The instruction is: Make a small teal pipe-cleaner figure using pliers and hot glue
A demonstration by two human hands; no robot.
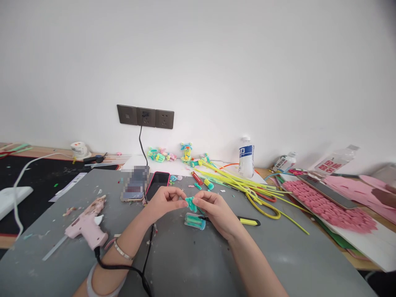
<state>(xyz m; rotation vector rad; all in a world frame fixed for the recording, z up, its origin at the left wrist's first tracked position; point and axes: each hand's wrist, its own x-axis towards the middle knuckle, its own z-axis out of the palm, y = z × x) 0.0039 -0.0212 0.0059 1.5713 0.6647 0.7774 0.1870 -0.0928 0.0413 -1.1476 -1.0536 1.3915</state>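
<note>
My left hand [168, 202] pinches the left side of a small teal piece of folded pipe cleaner [191, 203]. Thumb and forefinger of my right hand [214, 210] close on its other side. Just below lies a bundle of teal and yellow pipe cleaner pieces [194, 221] on the grey mat. A utility knife [249, 221] with a yellow and black handle rests behind my right hand, which hides its middle. Beyond my fingers are a red tube-like piece [197, 178] and a short yellow and teal roll [208, 184].
A pink glue gun [89, 231] lies at left, its black cable passing my left forearm. Two phones [135, 183] are behind my left hand. Long yellow pipe cleaners [247, 183] spread at right, near a bottle [246, 159]. Small pipe cleaner figures [186, 152] stand by the wall.
</note>
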